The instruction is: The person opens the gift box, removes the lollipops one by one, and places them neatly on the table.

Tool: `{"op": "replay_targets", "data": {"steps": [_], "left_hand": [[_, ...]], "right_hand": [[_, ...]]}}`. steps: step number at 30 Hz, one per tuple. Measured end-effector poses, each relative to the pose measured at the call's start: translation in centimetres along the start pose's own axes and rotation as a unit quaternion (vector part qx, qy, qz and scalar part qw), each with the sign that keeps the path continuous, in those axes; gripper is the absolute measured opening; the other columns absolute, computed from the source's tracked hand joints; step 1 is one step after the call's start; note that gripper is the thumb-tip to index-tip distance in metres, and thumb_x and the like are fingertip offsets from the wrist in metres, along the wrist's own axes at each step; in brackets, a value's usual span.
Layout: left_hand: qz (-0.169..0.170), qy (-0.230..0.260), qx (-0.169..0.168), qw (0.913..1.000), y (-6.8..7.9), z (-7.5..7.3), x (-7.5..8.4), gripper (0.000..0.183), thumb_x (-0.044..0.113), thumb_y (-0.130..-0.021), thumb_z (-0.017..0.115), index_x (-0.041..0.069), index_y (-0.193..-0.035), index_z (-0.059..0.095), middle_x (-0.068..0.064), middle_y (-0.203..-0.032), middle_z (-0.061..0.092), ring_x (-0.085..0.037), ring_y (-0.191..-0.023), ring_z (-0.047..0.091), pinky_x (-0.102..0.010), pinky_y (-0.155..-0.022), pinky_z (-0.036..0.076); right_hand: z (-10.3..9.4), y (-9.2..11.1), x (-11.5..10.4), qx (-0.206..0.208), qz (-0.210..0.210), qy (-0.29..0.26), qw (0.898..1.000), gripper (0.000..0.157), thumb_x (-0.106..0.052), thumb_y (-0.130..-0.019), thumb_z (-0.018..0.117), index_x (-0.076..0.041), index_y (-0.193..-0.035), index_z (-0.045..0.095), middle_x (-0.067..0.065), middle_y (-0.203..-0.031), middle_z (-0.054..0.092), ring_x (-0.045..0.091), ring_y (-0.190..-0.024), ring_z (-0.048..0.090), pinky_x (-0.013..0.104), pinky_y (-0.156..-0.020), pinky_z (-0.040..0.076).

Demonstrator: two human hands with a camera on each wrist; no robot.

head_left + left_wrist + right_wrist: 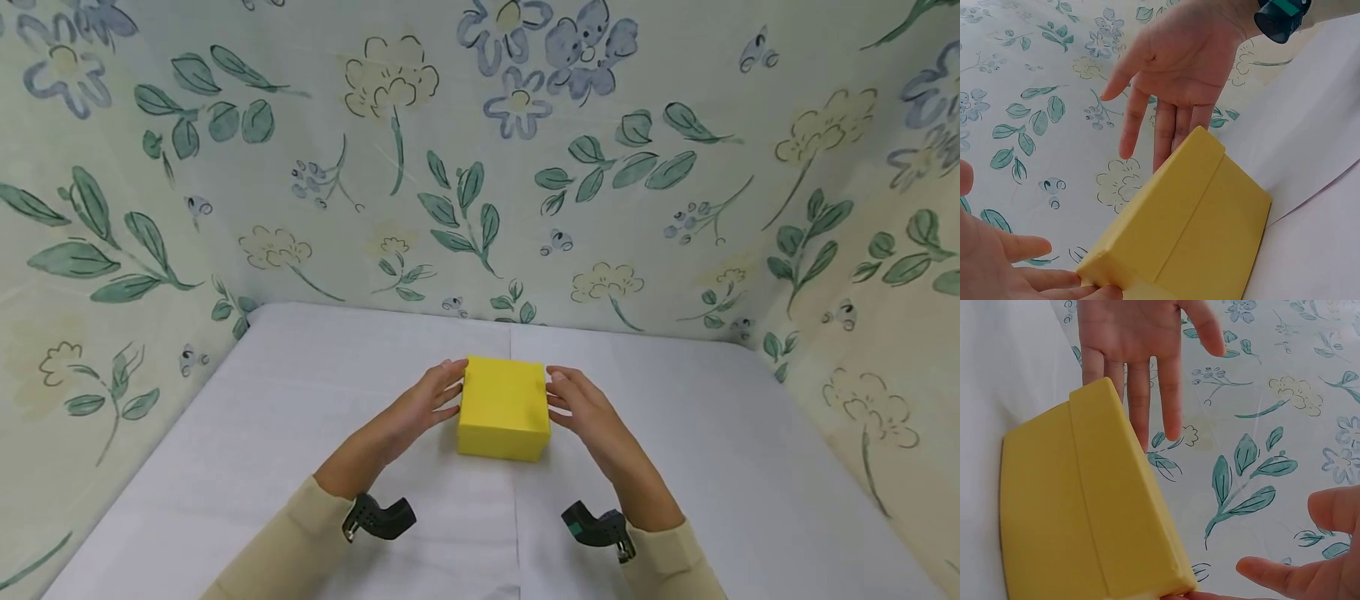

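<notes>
A yellow lidded box (pixel 503 396) sits on the white-covered table, its lid seam visible in the left wrist view and the right wrist view. Along its left side is my left hand (pixel 420 407), fingers extended, fingertips at the box's edge. My right hand (pixel 588 408) stands at the opposite side with its fingers spread and fairly straight, the tips close to the box wall. In the left wrist view, fingertips of the left hand (pixel 1007 259) touch a corner of the box (pixel 1172 219). Neither hand curls round it.
A white cloth (pixel 300 400) with a crease down the middle covers the table. Floral-patterned fabric walls (pixel 480 167) rise behind and at both sides. Each wrist carries a small black camera (pixel 378 517) on its inner side.
</notes>
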State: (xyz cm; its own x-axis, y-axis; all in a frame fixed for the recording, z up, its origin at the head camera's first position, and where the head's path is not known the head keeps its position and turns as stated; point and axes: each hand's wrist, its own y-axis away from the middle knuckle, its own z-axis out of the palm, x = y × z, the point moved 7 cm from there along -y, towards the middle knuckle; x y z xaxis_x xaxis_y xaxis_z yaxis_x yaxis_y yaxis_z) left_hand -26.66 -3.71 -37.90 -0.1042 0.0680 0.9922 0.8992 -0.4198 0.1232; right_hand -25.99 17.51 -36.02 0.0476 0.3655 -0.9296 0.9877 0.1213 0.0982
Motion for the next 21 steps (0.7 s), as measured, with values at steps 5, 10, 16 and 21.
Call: {"op": "replay_targets", "data": {"steps": [5,10,16,21], "left_hand": [[-0.021,0.01,0.019,0.9995,-0.32,-0.02,-0.49,0.077,0.066,-0.095,0.029,0.019,-0.155,0.018,-0.01,-0.16,0.014,-0.031,-0.145,0.019,-0.05,-0.113,0.027],[-0.032,0.036,0.027,0.9985,-0.52,0.08,-0.62,0.077,0.064,-0.095,0.031,0.019,-0.155,0.02,-0.012,-0.159,0.017,-0.032,-0.144,0.023,-0.05,-0.112,0.03],[-0.033,0.048,0.032,0.9978,-0.39,0.02,-0.43,0.077,0.066,-0.094,0.034,0.02,-0.155,0.021,-0.01,-0.159,0.018,-0.031,-0.144,0.023,-0.05,-0.111,0.031],[-0.029,0.047,0.022,0.9982,-0.24,0.11,-0.15,0.08,0.067,-0.093,0.033,0.02,-0.155,0.02,-0.007,-0.16,0.018,-0.029,-0.144,0.023,-0.049,-0.112,0.03]], "right_hand": [[-0.03,-0.1,0.13,0.0,0.0,0.0,1.0,0.063,-0.05,-0.099,0.043,-0.009,-0.145,0.034,0.016,-0.146,0.04,0.035,-0.131,0.044,0.045,-0.104,0.041],[-0.13,-0.17,0.14,0.0,-0.004,0.0,1.0,0.063,-0.051,-0.099,0.042,-0.008,-0.145,0.034,0.016,-0.146,0.041,0.035,-0.131,0.044,0.046,-0.105,0.041],[-0.18,-0.04,0.04,-0.004,0.003,-0.007,1.0,0.065,-0.054,-0.098,0.04,-0.01,-0.146,0.033,0.016,-0.147,0.039,0.034,-0.132,0.043,0.045,-0.104,0.041],[-0.36,0.19,-0.34,-0.003,-0.001,-0.011,1.0,0.068,-0.057,-0.097,0.04,-0.011,-0.146,0.032,0.015,-0.147,0.039,0.032,-0.132,0.043,0.043,-0.105,0.041]]}}
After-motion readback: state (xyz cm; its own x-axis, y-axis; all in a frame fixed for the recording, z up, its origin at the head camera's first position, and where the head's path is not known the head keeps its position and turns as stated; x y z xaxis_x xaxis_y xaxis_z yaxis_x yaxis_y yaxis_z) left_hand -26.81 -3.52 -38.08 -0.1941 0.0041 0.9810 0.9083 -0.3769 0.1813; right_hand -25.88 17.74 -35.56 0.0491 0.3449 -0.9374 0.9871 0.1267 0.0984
